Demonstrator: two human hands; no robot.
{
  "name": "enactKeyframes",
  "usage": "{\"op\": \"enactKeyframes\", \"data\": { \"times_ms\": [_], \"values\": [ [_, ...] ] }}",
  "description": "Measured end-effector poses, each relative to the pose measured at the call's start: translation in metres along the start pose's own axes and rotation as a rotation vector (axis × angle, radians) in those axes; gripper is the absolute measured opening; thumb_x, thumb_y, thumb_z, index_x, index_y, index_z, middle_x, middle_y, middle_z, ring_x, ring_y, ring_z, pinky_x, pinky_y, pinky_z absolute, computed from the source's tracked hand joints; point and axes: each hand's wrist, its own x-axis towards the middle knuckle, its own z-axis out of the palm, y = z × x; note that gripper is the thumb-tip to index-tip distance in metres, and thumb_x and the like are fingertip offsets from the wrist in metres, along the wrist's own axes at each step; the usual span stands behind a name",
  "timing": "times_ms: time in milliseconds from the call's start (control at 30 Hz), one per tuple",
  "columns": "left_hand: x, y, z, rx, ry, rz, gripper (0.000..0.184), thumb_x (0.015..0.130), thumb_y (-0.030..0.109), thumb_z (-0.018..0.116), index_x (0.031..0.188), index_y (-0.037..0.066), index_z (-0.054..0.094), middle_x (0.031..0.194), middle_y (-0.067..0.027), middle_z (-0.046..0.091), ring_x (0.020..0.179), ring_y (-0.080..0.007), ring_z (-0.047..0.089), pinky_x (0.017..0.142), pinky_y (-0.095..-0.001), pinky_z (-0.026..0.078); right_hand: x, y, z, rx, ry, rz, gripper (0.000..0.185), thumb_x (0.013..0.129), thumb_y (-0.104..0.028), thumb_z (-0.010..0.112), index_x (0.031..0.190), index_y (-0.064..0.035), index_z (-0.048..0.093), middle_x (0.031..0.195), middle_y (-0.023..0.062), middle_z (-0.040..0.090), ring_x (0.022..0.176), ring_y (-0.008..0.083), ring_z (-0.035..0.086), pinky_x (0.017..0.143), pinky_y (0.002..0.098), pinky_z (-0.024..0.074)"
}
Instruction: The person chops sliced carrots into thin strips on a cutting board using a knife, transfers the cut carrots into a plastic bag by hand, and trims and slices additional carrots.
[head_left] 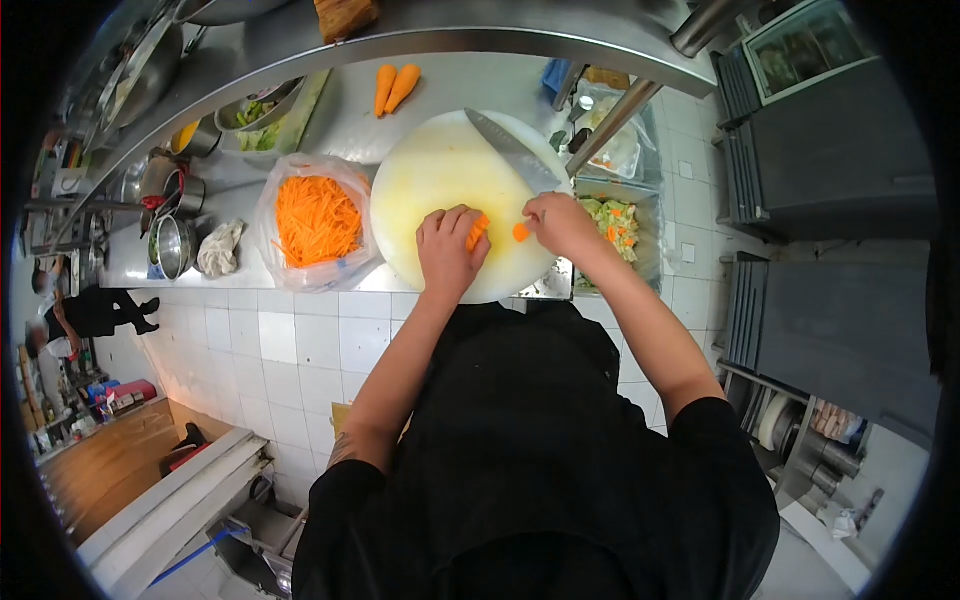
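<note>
My left hand [448,243] rests on the round white cutting board [410,165], its bent fingers closed around a cut carrot [478,232]. At the board's right side my right hand [560,222] is closed, with a small carrot piece [521,232] at its fingertips. A wide-bladed knife [510,150] lies flat across the board's upper right, its tip pointing away from me. The knife's handle end is hidden near my right hand. Yellowish-orange stains mark the board's middle.
Left of the board is a clear plastic bag of shredded carrot [318,222]. Two whole carrots [397,90] lie behind. A bin of vegetable scraps [615,228] is at the right, below a metal shelf edge [450,68]. Another person [85,315] is far left.
</note>
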Motion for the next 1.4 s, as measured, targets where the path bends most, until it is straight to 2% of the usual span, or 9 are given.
{"op": "enactKeyframes", "data": {
  "times_ms": [100,233,400,567,733,800,1000,1133,1400],
  "values": [
    [0.002,0.003,0.0,0.023,0.003,0.005,0.042,0.084,0.022,0.083,0.125,0.017,0.077,0.124,-0.0024,0.071,0.122,-0.0323,0.061,0.108,-0.0478,0.047,-0.02,-0.019,0.011,-0.003,0.092,0.046,0.021,0.091,-0.014,0.082,0.106,-0.0027,0.074,0.111,0.0233,0.069,0.105,0.0447,0.072,0.087,0.054,0.0583],
    [0.003,0.0,0.0,0.014,-0.005,0.006,0.041,0.084,0.023,0.084,0.124,0.018,0.077,0.122,-0.0024,0.07,0.121,-0.0316,0.061,0.107,-0.048,0.046,-0.02,-0.015,0.034,0.027,0.128,0.01,0.019,0.091,-0.011,0.081,0.105,-0.0012,0.074,0.107,0.022,0.071,0.105,0.0432,0.072,0.086,0.0538,0.0575],
    [0.0,-0.008,0.007,-0.021,0.0,0.023,0.046,0.084,0.022,0.086,0.128,0.018,0.077,0.122,-0.0046,0.07,0.12,-0.0318,0.062,0.105,-0.048,0.047,0.013,-0.016,0.044,0.363,0.204,0.04,0.013,0.087,-0.006,0.081,0.097,-0.0017,0.075,0.09,0.019,0.076,0.089,0.0378,0.076,0.078,0.047,0.0592],
    [0.001,-0.007,0.005,-0.021,-0.001,0.023,0.046,0.084,0.021,0.086,0.129,0.018,0.077,0.121,-0.0046,0.07,0.12,-0.0311,0.062,0.104,-0.0476,0.047,0.039,-0.013,0.071,0.465,0.102,0.056,0.009,0.087,-0.007,0.08,0.095,-0.0024,0.077,0.089,0.0182,0.078,0.084,0.0358,0.077,0.075,0.0442,0.06],
    [0.006,-0.001,0.002,0.042,-0.019,0.033,0.046,0.087,0.022,0.085,0.132,0.019,0.077,0.125,-0.004,0.068,0.121,-0.0297,0.062,0.103,-0.0481,0.046,0.021,-0.009,0.04,0.537,0.028,0.049,0.01,0.092,-0.008,0.076,0.101,-0.0041,0.08,0.089,0.0167,0.078,0.087,0.0355,0.077,0.078,0.0444,0.0601],
    [0.005,0.001,0.002,0.07,-0.028,0.046,0.044,0.089,0.024,0.083,0.133,0.018,0.076,0.125,-0.0044,0.068,0.122,-0.0298,0.062,0.103,-0.0485,0.046,-0.001,-0.01,0.018,0.242,0.29,-0.039,0.012,0.095,-0.01,0.074,0.104,-0.006,0.081,0.091,0.0151,0.079,0.09,0.0364,0.076,0.082,0.0469,0.06],
    [0.004,0.003,-0.009,0.072,-0.127,0.065,0.042,0.101,0.031,0.071,0.139,0.015,0.073,0.134,-0.0072,0.069,0.127,-0.0313,0.062,0.114,-0.0536,0.042,-0.045,0.018,-0.003,-0.011,0.494,-0.041,0.02,0.094,-0.01,0.078,0.113,-0.0042,0.079,0.115,0.0151,0.07,0.108,0.0389,0.068,0.094,0.0498,0.0561],
    [0.002,-0.003,-0.005,0.088,-0.189,0.078,0.048,0.106,0.034,0.065,0.149,0.014,0.066,0.154,-0.0079,0.064,0.143,-0.0322,0.057,0.128,-0.0584,0.032,-0.05,0.024,0.009,-0.049,0.497,-0.069,0.029,0.093,-0.008,0.079,0.121,-0.002,0.076,0.123,0.0173,0.065,0.115,0.0396,0.064,0.098,0.0498,0.0539],
    [-0.004,-0.007,-0.02,0.06,-0.284,0.053,0.064,0.106,0.041,0.063,0.164,0.015,0.051,0.167,-0.0079,0.053,0.153,-0.0336,0.049,0.129,-0.0592,0.03,-0.046,0.02,0.024,-0.115,0.429,-0.035,0.052,0.096,-0.007,0.073,0.146,-0.0037,0.062,0.126,0.0192,0.061,0.116,0.0415,0.061,0.099,0.0505,0.0537]
  ]
}}
